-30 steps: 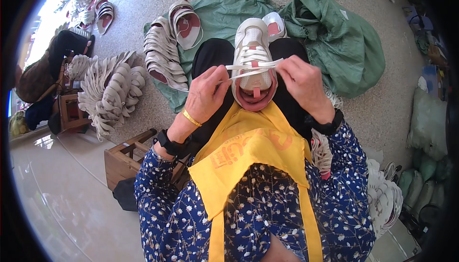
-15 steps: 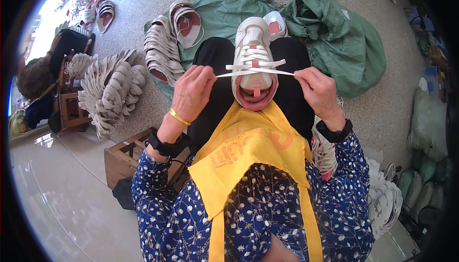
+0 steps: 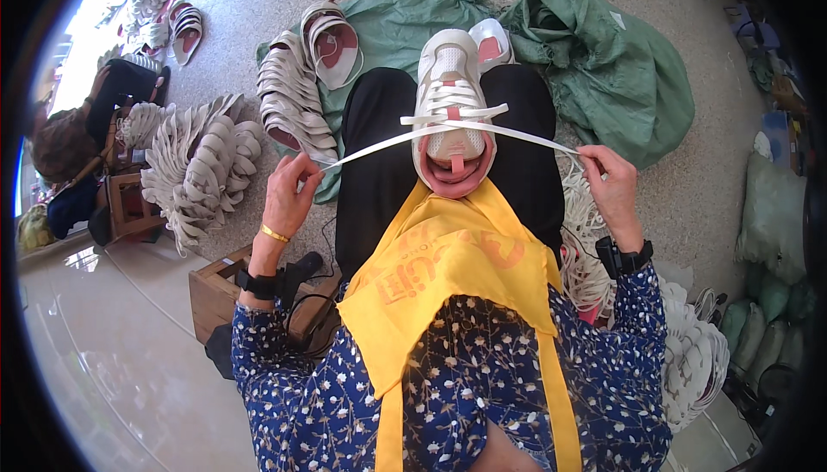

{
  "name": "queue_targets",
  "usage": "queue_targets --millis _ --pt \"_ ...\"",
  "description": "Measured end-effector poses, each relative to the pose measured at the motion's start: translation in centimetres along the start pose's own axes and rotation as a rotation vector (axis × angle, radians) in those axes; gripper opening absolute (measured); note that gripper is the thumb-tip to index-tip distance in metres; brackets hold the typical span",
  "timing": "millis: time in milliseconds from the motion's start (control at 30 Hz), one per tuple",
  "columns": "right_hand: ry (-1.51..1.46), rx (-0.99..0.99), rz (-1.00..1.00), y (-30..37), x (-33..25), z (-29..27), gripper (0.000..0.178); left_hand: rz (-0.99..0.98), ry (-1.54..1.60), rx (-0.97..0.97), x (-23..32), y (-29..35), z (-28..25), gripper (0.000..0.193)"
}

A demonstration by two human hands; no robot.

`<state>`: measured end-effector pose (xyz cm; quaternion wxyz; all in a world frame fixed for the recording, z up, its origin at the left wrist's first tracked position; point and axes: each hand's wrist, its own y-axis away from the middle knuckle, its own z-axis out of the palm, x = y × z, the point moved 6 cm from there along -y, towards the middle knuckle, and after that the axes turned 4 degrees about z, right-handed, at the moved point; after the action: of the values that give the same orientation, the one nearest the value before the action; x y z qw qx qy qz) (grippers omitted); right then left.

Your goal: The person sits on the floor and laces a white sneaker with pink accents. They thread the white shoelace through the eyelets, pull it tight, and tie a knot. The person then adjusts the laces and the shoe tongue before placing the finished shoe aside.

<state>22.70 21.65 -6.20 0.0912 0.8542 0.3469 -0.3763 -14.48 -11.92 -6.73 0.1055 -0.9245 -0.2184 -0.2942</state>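
Pinching white lace ends taut, left hand fingers and right hand fingers, either side of sneaker

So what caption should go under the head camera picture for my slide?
Left hand and right hand pull a white lace tight across a white shoe on the lap.
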Motion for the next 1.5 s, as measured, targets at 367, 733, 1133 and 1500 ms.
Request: queue_targets --millis 367,733,1133,1500 --pt "0.076 -0.291 0.167 -0.7 1.1 1.1 0.014 0.047 0.006 -0.13 3.6 -0.8 -1.6 0.01" --pt "-0.847 -0.367 0.253 -9.4 -8.2 2.1 0.016 0.054 0.652 0.079 10.9 -12.3 -4.2 0.012" --pt "-0.897 -0.284 0.294 -4.6 -5.8 8.9 0.008 -0.129 0.879 -0.243 8.8 -6.1 7.0 0.013" --pt "-0.811 -0.187 0.232 -4.5 -6.4 9.7 0.006 -0.132 0.937 -0.078 8.3 -6.5 7.4 0.009"
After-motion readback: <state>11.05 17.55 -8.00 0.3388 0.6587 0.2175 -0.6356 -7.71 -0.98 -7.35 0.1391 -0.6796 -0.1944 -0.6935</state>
